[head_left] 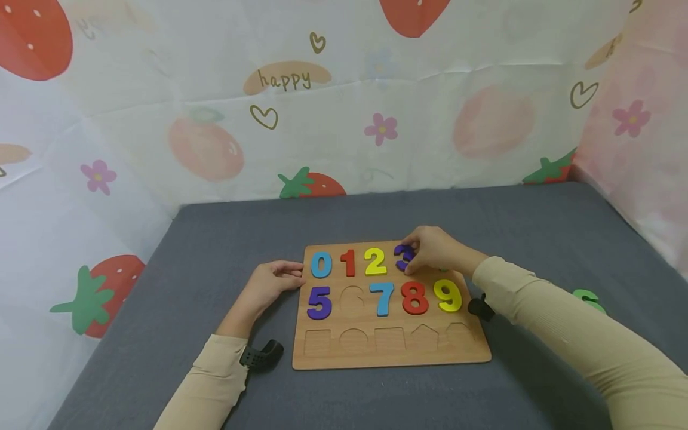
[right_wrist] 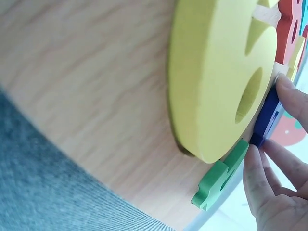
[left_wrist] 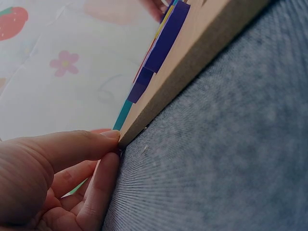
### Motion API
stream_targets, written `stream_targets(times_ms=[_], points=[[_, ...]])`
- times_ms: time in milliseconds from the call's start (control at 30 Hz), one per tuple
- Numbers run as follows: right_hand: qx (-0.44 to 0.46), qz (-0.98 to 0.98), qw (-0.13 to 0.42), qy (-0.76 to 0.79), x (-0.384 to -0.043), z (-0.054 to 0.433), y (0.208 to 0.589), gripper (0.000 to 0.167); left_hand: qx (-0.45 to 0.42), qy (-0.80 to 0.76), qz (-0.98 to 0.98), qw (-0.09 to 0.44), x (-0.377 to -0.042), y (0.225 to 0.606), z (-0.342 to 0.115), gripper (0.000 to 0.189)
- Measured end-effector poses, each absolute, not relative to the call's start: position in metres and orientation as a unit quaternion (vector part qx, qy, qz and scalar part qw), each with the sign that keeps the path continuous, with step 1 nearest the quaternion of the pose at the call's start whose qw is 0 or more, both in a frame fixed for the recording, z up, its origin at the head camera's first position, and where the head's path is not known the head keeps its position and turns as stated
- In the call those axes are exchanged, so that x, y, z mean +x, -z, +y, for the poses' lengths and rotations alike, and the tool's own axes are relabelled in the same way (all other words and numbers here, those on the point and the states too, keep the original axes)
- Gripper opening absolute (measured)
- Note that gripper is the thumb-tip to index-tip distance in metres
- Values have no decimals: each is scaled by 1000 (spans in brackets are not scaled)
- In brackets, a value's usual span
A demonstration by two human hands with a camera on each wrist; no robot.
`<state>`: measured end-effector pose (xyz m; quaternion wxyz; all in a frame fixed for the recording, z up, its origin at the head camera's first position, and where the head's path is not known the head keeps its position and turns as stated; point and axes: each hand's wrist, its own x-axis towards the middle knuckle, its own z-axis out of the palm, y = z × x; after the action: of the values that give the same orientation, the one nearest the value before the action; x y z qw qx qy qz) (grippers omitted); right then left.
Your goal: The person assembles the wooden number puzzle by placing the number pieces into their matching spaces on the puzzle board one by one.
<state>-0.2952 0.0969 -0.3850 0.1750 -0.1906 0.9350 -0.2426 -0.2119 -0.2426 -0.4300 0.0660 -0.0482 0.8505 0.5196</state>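
A wooden number puzzle board (head_left: 344, 359) lies flat on the grey cloth. At its left edge my left hand (head_left: 269, 283) pinches the board between thumb and fingers. My right hand (head_left: 438, 249) pinches a purple number 3 (head_left: 399, 249) at the top row, beside the yellow 2 (head_left: 375, 261). In the right wrist view, thumb and fingertips hold opposite ends of the purple 3 (right_wrist: 267, 115), close to the board's surface; whether it is fully seated I cannot tell. A green 4 (right_wrist: 216, 180) sits beside it, mostly hidden by the hand in the head view.
Blue 0 (head_left: 321, 264), red 1 (head_left: 348, 263), purple 5 (head_left: 319, 303), blue 7 (head_left: 382, 298), red 8 (head_left: 415, 298) and yellow 9 (head_left: 448, 296) sit on the board. A green piece (head_left: 588, 297) lies on the cloth at right, partly behind the sleeve. Printed curtains surround the table.
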Motion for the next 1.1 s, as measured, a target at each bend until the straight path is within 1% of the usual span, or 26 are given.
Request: stream_targets(times_ms=[633, 767, 900, 1100], points=[[-188, 935, 168, 249, -294, 96, 387, 60, -42, -518, 852, 65, -212, 430, -243, 42], [-189, 934, 167, 255, -294, 98, 386, 62, -38, -521, 850, 65, -212, 429, -243, 43], [-176, 926, 163, 290, -291, 109, 381, 64, -39, -520, 851, 67, -213, 431, -244, 42], [-177, 907, 149, 352, -276, 142, 365, 62, -43, -520, 850, 67, -213, 433, -245, 42]])
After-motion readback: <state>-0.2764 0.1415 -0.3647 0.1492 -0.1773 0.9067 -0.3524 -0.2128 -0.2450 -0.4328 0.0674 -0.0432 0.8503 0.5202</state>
